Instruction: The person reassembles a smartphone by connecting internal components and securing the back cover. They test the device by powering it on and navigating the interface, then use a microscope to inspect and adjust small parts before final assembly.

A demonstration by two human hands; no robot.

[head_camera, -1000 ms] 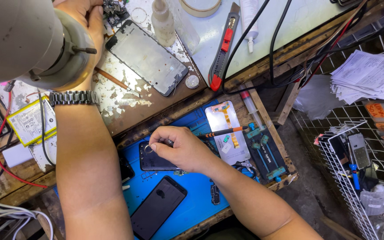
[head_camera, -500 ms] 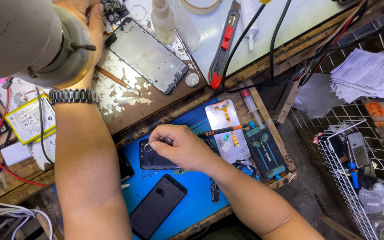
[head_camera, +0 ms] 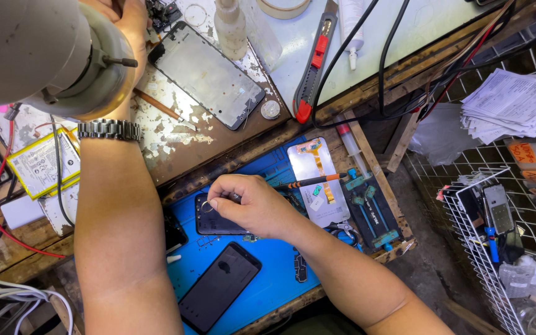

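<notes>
My right hand (head_camera: pixel 249 208) rests on a blue work mat (head_camera: pixel 268 273), its fingertips pinched on a small metal tool over an opened dark phone body (head_camera: pixel 215 224). A closed black phone (head_camera: pixel 218 286) lies on the mat just below it. My left arm, wearing a metal wristwatch (head_camera: pixel 108 129), reaches up to the bench top. My left hand (head_camera: pixel 130 25) sits beside a bare phone screen frame (head_camera: pixel 209 74) and is partly hidden by a grey lamp housing (head_camera: pixel 44 56); its grip cannot be made out.
An orange-handled screwdriver (head_camera: pixel 311 182) and a silver back plate (head_camera: pixel 329 208) lie right of my right hand. A red and grey utility knife (head_camera: pixel 314 62), a bottle (head_camera: pixel 229 25) and cables sit on the bench. A flat battery (head_camera: pixel 41 161) lies left; a wire basket (head_camera: pixel 497 248) and papers (head_camera: pixel 510 105) stand right.
My right hand has shifted slightly over the opened phone, still pinching the small tool. My left arm has stayed where it was.
</notes>
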